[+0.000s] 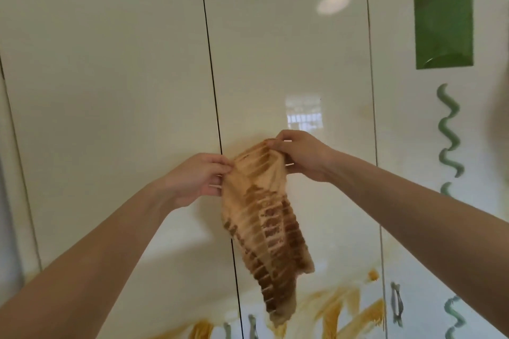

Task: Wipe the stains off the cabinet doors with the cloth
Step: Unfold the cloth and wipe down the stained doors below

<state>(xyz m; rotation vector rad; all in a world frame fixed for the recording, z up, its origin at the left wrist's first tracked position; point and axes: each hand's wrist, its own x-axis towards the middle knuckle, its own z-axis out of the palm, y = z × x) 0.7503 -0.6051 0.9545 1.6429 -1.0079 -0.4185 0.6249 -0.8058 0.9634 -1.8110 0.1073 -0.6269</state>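
— What is around, from the biggest thing down?

— The glossy cream cabinet doors (289, 63) fill the view, with dark gaps between them. A green panel (443, 11) is at the upper right corner, a wavy green line (449, 129) runs below it. Orange stains (347, 308) are smeared along the lower edge of the middle door, near small metal handles (396, 303).

— And the cloth?

— The cloth (267, 226) hangs in front of the middle door, beige with brown stripes, looking dirty. The left hand (195, 179) pinches its upper left edge with fingers pressed together; the right hand (303, 154) pinches the top corner the same way. It covers part of the stains.
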